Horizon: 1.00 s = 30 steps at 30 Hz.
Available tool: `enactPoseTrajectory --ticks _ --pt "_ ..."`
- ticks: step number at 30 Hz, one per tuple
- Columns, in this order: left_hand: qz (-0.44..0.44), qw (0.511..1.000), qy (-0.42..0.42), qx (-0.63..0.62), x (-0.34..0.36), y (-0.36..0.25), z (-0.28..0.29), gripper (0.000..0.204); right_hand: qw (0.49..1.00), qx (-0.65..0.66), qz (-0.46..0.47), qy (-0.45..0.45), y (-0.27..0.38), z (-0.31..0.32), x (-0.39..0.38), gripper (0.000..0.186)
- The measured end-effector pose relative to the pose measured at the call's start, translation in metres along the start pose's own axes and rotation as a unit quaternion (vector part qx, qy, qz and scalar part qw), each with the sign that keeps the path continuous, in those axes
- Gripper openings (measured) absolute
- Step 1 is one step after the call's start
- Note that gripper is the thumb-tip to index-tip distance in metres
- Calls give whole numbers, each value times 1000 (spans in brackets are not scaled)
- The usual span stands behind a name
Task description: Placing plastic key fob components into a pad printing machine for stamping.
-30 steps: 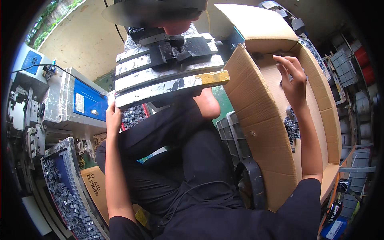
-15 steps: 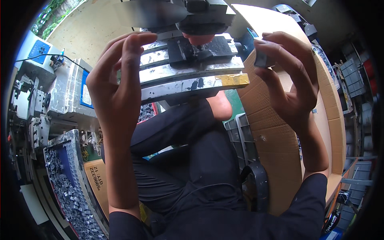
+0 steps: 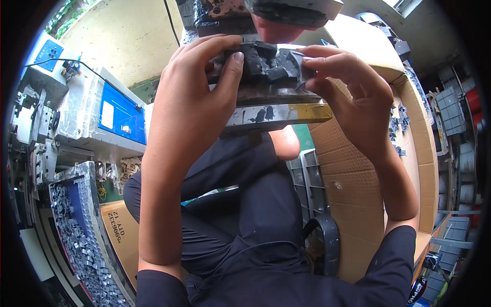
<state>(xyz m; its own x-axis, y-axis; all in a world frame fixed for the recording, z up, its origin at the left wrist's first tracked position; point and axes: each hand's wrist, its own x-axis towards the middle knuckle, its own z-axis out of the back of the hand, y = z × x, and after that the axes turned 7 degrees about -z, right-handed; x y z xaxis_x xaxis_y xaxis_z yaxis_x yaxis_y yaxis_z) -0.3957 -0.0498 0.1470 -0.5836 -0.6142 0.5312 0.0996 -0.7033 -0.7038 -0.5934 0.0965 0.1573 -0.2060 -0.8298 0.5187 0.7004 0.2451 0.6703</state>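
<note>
My right hand [image 3: 353,94] pinches a small grey angled metal piece [image 3: 298,69] between thumb and fingers, at the right end of a black fixture block [image 3: 255,64]. At the block's left end rests my left hand [image 3: 197,84], thumb and forefinger apart on its near and far sides; the other fingers are mostly hidden. The block sits on a slotted metal machine table [image 3: 261,113] with yellow tape at its front right corner. Above the block hangs a pink rounded pad [image 3: 276,29] under a dark machine head [image 3: 291,11].
A large open cardboard box [image 3: 353,204] stands at my right, with several small grey pieces inside. To my left, a tray [image 3: 89,245] full of small metal pieces lies beside a brown carton [image 3: 118,233]. A blue-panelled machine [image 3: 123,112] stands further back.
Both hands have moved inward to the black block; the right brought the grey piece from above the box to the block's right end. The view has shifted, showing more of the pink pad.
</note>
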Motion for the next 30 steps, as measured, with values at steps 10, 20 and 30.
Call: enactPoseTrajectory --ticks 10,20,30 --pt "-36 997 -21 64 -4 -2 -5 27 999 -8 24 -23 -21 -19 31 15" --pt "-39 991 12 124 -5 -4 0 32 998 -50 -8 30 -6 -19 36 19" --pt "-82 988 14 127 -6 -2 -3 37 962 -249 100 43 16 -11 41 22"
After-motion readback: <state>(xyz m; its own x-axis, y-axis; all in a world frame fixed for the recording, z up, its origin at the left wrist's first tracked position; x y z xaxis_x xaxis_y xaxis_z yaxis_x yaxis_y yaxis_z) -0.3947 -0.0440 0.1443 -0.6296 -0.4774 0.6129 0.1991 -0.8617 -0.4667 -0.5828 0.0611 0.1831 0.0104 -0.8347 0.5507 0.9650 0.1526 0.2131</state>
